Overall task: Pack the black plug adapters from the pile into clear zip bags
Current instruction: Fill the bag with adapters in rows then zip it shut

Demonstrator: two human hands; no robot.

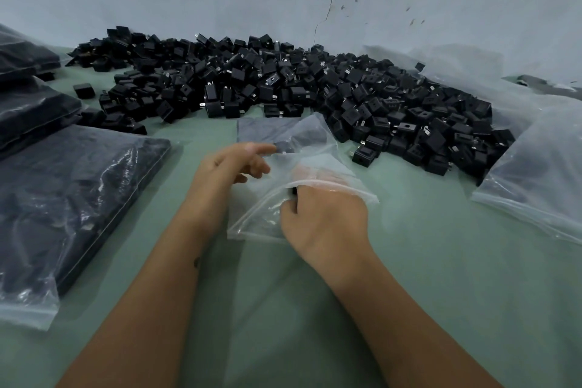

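A: Entry — right hand (324, 224) has its fingers inside the mouth of the open bag (302, 167), curled round something small and black at the zip edge; likely an adapter (294, 192), mostly hidden. Left hand (230, 164): fingers extended, the tips pinching a dark adapter against the bag film — that grip is partly blurred, so whether it holds the piece or only the bag wall I cannot tell.

B: Progress?

A: Early for this bag, judging by how flat it lies — one or two pieces inside at most. Overall, several filled bags (72, 192) are stacked at left on the tabletop (409, 293). The pile (283, 88) against the wall is large, so most of the work is left.

B: Surroundings, obstructions?

A: Empty bags (535, 173) lie at right, partly over the pile's edge. A stray adapter (365, 154) sits just beside the open bag. Nothing blocks the reach to the pile; the limp bag mouth — which sags shut unless held — is my guess at the main nuisance.
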